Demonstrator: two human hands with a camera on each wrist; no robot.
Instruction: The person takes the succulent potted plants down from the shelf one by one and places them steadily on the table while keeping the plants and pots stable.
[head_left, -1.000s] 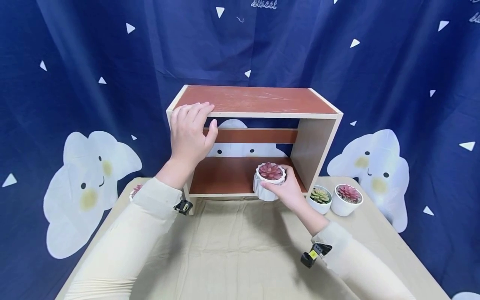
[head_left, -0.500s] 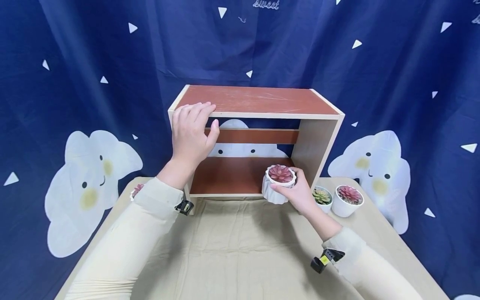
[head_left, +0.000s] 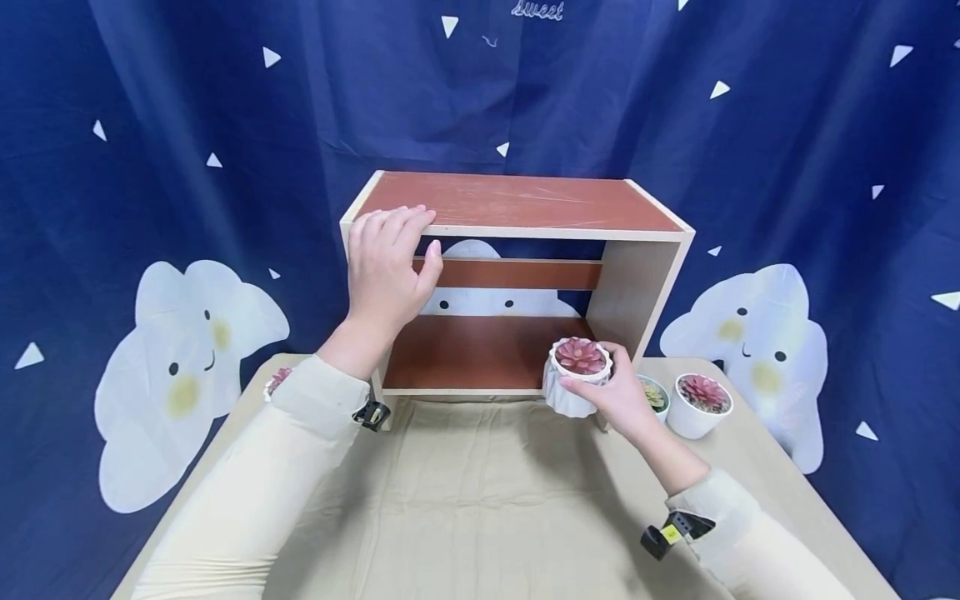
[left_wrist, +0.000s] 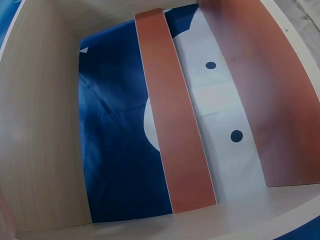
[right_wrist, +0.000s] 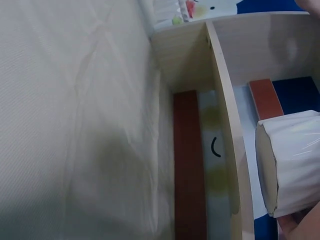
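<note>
A small wooden shelf unit with red-brown boards stands at the back of the table in the head view. On the left front corner of its top rests my left hand, fingers extended over the edge and thumb apart. My right hand grips a white fluted pot holding a dark red succulent. The pot is upright at the right front edge of the lower board. In the right wrist view, the pot's side and base show in front of the shelf opening.
On the right of the table, a green succulent in a pot, partly behind my right wrist, stands beside a white pot with a red succulent. Another red succulent peeks out past my left sleeve. A blue curtain hangs behind.
My right hand has moved the pot rightward and slightly toward me along the shelf's front, now overlapping more of the green succulent. The left hand stays on the shelf top.
</note>
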